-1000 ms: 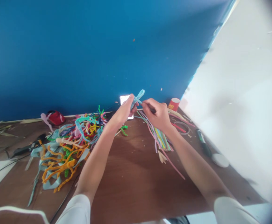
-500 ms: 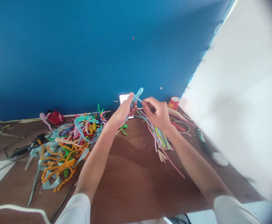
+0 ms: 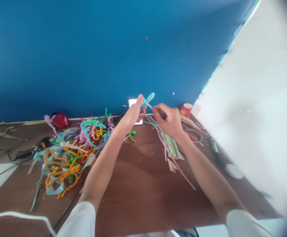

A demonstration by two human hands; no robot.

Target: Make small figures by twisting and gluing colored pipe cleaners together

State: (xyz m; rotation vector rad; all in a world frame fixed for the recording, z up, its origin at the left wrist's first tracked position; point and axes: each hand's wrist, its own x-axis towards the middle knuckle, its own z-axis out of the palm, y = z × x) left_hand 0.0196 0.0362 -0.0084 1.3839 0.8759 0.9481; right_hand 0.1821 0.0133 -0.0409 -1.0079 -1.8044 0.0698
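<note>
A light blue pipe cleaner [image 3: 150, 97] is bent into a narrow loop, its ends crossing beneath the loop. My left hand [image 3: 135, 113] is closed around its lower part, the thumb pressed on top. Just right of it, my right hand [image 3: 166, 118] pinches one end of the same pipe cleaner between thumb and fingers. A dark patch shows inside the right hand's curl; I cannot make out what it is. Behind my left hand a phone [image 3: 138, 122] with a bright screen leans at the wall, partly hidden.
Left of my arms lies a tangled heap of coloured pipe cleaners [image 3: 70, 169] with a red pouch [image 3: 60, 120] behind it. Straight pastel pipe cleaners [image 3: 171, 146] lie under my right arm. A red paper cup [image 3: 186, 111], a marker [image 3: 216, 152] and a white disc [image 3: 234, 171] stand rightward.
The view has shifted slightly, moving everything a little to the right. Both hands keep their grip on the light blue pipe cleaner, and its loop tilts slightly more to the right.
</note>
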